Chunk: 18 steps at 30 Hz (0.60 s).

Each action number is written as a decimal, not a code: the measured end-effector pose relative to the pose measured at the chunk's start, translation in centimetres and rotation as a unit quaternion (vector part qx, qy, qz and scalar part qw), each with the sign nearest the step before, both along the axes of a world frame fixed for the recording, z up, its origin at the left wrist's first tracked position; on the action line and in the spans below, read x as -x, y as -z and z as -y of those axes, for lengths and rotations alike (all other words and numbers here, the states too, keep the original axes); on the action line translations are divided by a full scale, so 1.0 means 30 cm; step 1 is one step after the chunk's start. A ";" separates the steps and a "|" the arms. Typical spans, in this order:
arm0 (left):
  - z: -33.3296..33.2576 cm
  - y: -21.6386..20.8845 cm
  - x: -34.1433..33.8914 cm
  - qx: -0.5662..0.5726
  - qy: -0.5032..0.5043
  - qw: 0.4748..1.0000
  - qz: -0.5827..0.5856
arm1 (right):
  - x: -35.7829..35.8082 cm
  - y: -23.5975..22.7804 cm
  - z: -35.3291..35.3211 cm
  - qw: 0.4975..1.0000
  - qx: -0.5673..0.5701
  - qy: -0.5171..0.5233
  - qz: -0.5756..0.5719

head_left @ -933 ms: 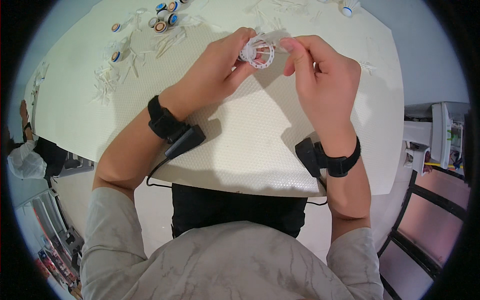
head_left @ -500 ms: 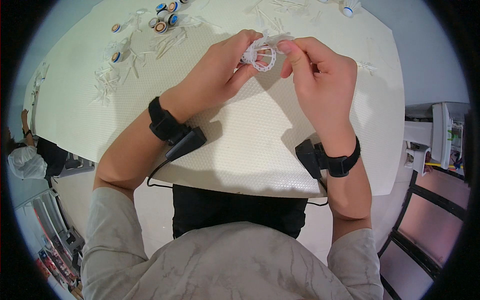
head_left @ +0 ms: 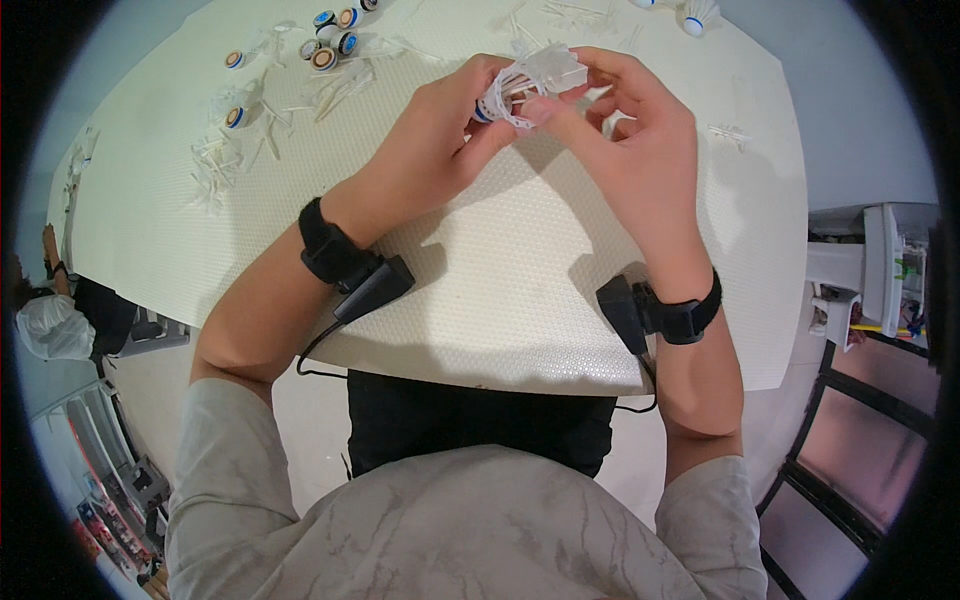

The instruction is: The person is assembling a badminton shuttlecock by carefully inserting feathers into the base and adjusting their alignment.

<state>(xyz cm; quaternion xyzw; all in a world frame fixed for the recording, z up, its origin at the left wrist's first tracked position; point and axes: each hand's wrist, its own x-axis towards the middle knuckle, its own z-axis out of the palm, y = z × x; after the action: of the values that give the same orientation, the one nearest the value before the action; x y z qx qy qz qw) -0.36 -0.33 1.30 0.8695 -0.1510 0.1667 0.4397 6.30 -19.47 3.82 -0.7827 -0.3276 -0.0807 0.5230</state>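
Observation:
A white shuttlecock (head_left: pixel 505 98) with a ribbed, ringed skirt is held above the table. My left hand (head_left: pixel 450 115) is closed round its base end, where a blue band shows. On the skirt's right, my right hand (head_left: pixel 625 110) has its thumb against the open rim and its forefinger by the translucent white feather vanes (head_left: pixel 556 68), which stand out along the far side. The fingertips behind the skirt are partly hidden.
Several loose cork bases (head_left: pixel 324 58) lie at the far left of the white table (head_left: pixel 480 280), among white quill pieces (head_left: pixel 343 85). A shuttlecock stands at the far right (head_left: pixel 697 18). Black wrist devices trail cables. Another person (head_left: pixel 62 318) is beyond the table's left edge.
My right hand has moved slightly up and left, its thumb now on the skirt's rim. The shuttlecock has tilted, so the vanes show broader and the blue band has come into sight.

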 end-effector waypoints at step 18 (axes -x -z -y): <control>0.007 0.010 -0.004 -0.022 -0.009 0.999 0.029 | -0.007 0.008 -0.002 0.993 -0.110 0.006 -0.050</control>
<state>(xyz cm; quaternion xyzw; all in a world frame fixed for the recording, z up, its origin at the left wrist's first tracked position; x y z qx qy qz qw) -0.23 -0.55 0.99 0.8750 -0.1595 0.1923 0.4146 6.52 -19.40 3.59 -0.7252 -0.2860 -0.0802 0.6211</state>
